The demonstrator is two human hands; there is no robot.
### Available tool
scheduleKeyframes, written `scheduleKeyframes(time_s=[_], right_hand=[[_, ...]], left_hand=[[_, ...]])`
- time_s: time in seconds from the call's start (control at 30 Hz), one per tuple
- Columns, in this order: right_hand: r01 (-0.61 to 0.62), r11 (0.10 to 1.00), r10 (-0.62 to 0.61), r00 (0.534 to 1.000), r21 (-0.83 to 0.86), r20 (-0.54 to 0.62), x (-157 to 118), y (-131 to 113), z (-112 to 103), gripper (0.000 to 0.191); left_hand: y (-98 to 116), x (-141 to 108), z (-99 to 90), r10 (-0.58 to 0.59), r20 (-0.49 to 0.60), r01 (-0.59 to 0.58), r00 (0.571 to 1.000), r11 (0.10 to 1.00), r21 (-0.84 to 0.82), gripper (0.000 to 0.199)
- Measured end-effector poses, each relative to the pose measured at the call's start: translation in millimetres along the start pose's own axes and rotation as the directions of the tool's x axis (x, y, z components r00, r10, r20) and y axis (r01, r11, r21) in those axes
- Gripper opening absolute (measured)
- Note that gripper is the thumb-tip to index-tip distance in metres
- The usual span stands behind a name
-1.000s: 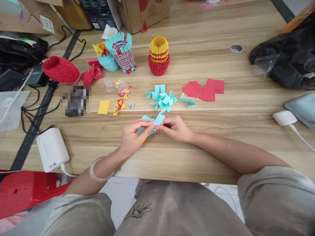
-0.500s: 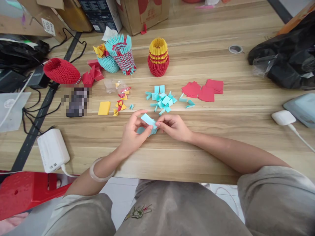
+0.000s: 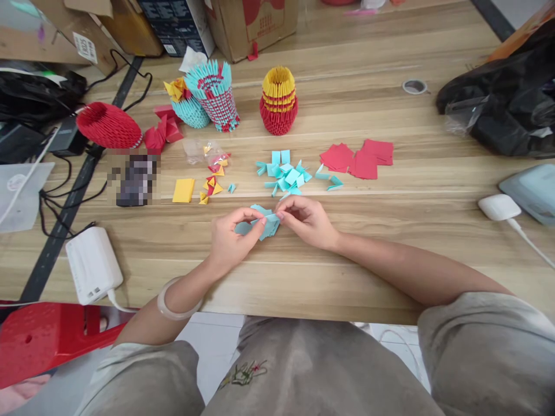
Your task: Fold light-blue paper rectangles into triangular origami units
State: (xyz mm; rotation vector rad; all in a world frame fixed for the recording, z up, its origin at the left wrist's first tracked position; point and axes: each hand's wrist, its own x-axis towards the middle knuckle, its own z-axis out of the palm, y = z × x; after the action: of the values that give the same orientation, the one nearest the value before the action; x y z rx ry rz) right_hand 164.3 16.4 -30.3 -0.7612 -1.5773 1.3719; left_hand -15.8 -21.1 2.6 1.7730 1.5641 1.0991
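Note:
My left hand [image 3: 234, 236] and my right hand [image 3: 309, 222] pinch a narrow light-blue paper strip [image 3: 270, 216] between thumbs and forefingers, one at each end. Right below it, a loose stack of light-blue paper sheets [image 3: 269, 229] lies on the table, partly covered by my left fingers. Beyond my hands is a heap of folded light-blue paper pieces [image 3: 286, 177]. Small yellow and red folded triangles [image 3: 211, 186] and a yellow paper stack [image 3: 184, 190] lie to the left. Red paper sheets [image 3: 365, 164] are spread to the right.
Folded-paper vases stand at the back: a yellow-and-red one [image 3: 279, 103], a blue-and-red one [image 3: 217, 98], and a red one [image 3: 109, 125] on its side. A white power adapter [image 3: 94, 264] sits at left, a white charger [image 3: 499, 208] at right. Cardboard boxes [image 3: 255, 26] line the back.
The blue paper in my hands showed its broad face before; now it is turned nearly edge-on and held lower. More of the blue stack beneath shows. My left hand has shifted slightly.

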Motion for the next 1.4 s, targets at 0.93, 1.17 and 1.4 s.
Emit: scheduleKeyframes(time_s=[0.93, 1.17, 1.4], right_hand=[[0.007, 0.988, -0.02, 0.996, 0.155, 0.084, 2.8, -2.2, -3.8, 0.016], [0.081, 0.985, -0.086, 0.996, 0.154, 0.026, 4.7, -2.1, -5.1, 0.018], [0.075, 0.985, -0.079, 0.997, 0.153, 0.022, 5.1, -1.7, -5.0, 0.019]], left_hand=[[4.1, 2.7, -1.4, 0.214, 0.061, -0.21, 0.975, 0.976, -0.062, 0.004], [5.1, 2.0, -1.7, 0.269, 0.022, -0.267, 0.963, 0.961, -0.078, 0.011], [6.7, 3.3, -1.7, 0.39, -0.008, -0.39, 0.921, 0.92, 0.031, 0.004]])
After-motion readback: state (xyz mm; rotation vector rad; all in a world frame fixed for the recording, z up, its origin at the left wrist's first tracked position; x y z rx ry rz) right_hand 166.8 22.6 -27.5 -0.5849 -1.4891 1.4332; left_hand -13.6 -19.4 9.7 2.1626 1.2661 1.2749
